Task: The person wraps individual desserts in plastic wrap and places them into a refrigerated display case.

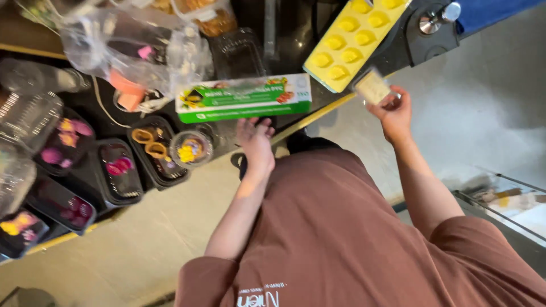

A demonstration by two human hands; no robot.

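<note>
Fingers of the right hand (392, 113) pinch a small clear plastic tub with pale contents (372, 87), holding it up just past the near corner of the yellow moulded tray with rounded cups (352, 40). That tray lies aslant on the dark desk (284, 40), and everything else is placed from it. Just to its left, along the desk's yellow-trimmed edge, sits a long white-and-green cardboard box of wrap (244, 98). The left hand (256, 142) hangs just below that box, fingers loosely spread and gripping nothing; its fingertips come close to the box's lower edge, though I cannot tell whether they touch it.

Further left of the tray, past the box, a small round clear cup with a yellow flower-shaped sweet inside (191, 149) stands beside a black rectangular plastic tray holding golden rings (153, 149). Beyond those come more black plastic trays with pink and magenta pieces (118, 169), one at the far left edge showing yellow ones. A crumpled clear plastic bag (119, 45) lies well left of the yellow tray, higher on the desk, with an empty clear clamshell container (236, 54) between the two. To the tray's right, a round silver knob on a dark base (437, 18) is mounted.

The person wears a brown shirt (341, 239) and stands on a pale floor (478, 108).
</note>
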